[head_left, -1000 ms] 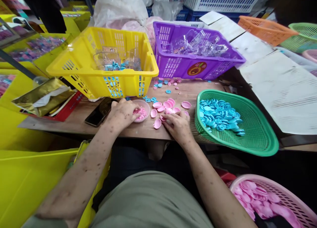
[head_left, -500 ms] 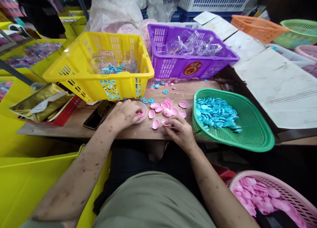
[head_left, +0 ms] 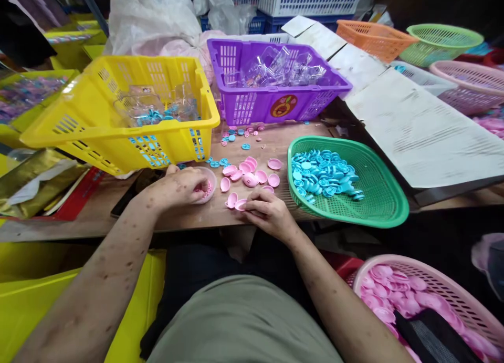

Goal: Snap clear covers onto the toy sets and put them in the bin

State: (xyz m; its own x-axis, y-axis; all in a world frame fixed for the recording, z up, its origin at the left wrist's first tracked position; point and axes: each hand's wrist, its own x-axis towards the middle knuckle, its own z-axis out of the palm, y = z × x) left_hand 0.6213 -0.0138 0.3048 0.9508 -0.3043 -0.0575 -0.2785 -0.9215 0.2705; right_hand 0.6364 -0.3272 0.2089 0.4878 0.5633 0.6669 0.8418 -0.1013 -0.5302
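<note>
Approx 12 pink plastic half-shells [head_left: 251,179] on the wooden desk [head_left: 220,218]: 11 in a loose cluster btwn the front edge & the middle, +1 pinched half-shell [head_left: 239,205] in the R hand [head_left: 270,210], thumb & fingers closed on its side just in from the front edge. 1 small round bowl [head_left: 214,182] nr the same edge, left of the shells, holds tiny pink bits [head_left: 207,188], too many to count; L hand [head_left: 177,187] dips into it w/ fingers curled close, can't tell if they grip a bit. Approx 4 blue discs [head_left: 223,162] lie btwn bowl & yellow basket. 3 baskets on the desk: 1 yellow basket [head_left: 179,142] back left, 1 purple basket [head_left: 263,108] at the back w/ clear plastic packs [head_left: 271,66], 1 green basket [head_left: 388,195] overhanging the front edge, right side, w/ a heap of blue discs. 1 phone [head_left: 122,205] partly under the L forearm; 1 gold packet [head_left: 23,195] at the left end. Room: 1 pink basket [head_left: 457,300] of pink parts below the desk's right front, 1 orange basket [head_left: 372,40] beyond, plastic bags [head_left: 153,24] behind
</note>
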